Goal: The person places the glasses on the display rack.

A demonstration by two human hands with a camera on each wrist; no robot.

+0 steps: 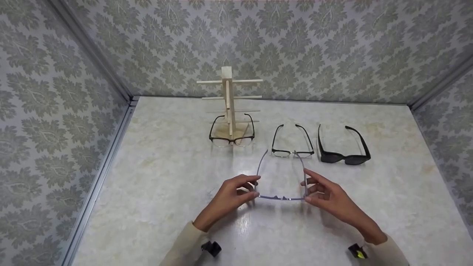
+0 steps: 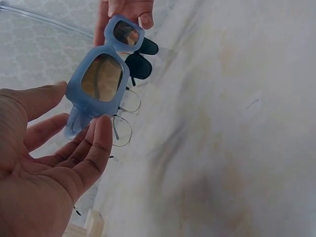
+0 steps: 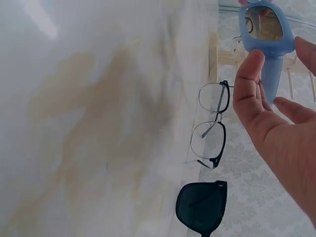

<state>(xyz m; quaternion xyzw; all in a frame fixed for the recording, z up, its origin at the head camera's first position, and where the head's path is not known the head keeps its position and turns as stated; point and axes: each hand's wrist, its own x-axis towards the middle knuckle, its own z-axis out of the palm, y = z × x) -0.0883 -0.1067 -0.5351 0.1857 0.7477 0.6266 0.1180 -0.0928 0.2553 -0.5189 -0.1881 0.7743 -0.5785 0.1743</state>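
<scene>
Blue sunglasses (image 1: 279, 198), a hand on each side

Head view first: the blue pair was held up over the pale marbled table (image 1: 159, 177), arms unfolded and pointing away from the person. The left hand (image 1: 231, 193) had thumb and finger clamped on the left corner and arm, and the right hand (image 1: 330, 195) pinched the other side the same way. One arm's tip crossed in front of some half-rim glasses (image 1: 281, 152) on the table. Black sunglasses (image 1: 358, 159) sat just right of those. Over to the left was a wooden stand (image 1: 226, 74) with pegs, and dark-framed glasses (image 1: 220, 139) at its foot, arms either side of the post. Couldn't tell if they hung on a peg or just stood there. Light sleeves (image 1: 184, 242), patterned wallpaper (image 1: 251, 40) behind.

Left wrist view: fingertips were gripping two edges of the chunky frame around a brownish lens. The right hand had the far end, with the black sunglasses and half-rim glasses showing behind.

Right wrist view: same deal, digits were clamped around the frame's corner, with the unfolded arm running down between them. The half-rim glasses and black sunglasses were lower down, and part of the wooden stand showed up top.
</scene>
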